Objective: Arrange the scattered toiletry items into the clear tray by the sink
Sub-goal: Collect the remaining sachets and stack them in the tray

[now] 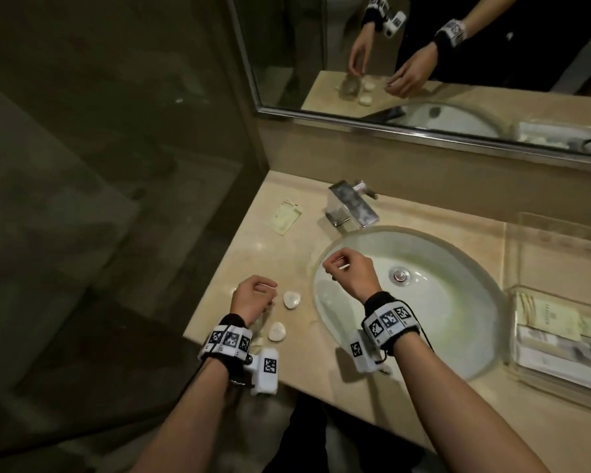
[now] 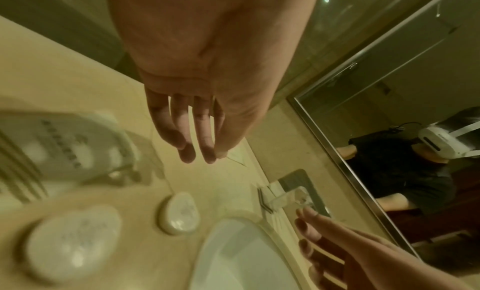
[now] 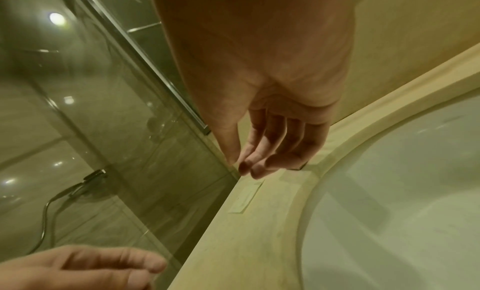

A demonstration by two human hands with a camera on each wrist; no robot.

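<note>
Both my hands, left hand [image 1: 253,295] and right hand [image 1: 350,273], hang loose, holding nothing. Those slick soaps [image 1: 292,299] near the counter [image 1: 321,363] edge could easily skid off when I grab.

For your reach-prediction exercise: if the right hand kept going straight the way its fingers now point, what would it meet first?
Probably the flat pale sachet on the countertop: the right hand hangs over the sink rim with its fingers aimed at it. Depth is uncertain.

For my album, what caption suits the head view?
Two hands, left hand and right hand, hover over scattered soaps beside a sink.
</note>
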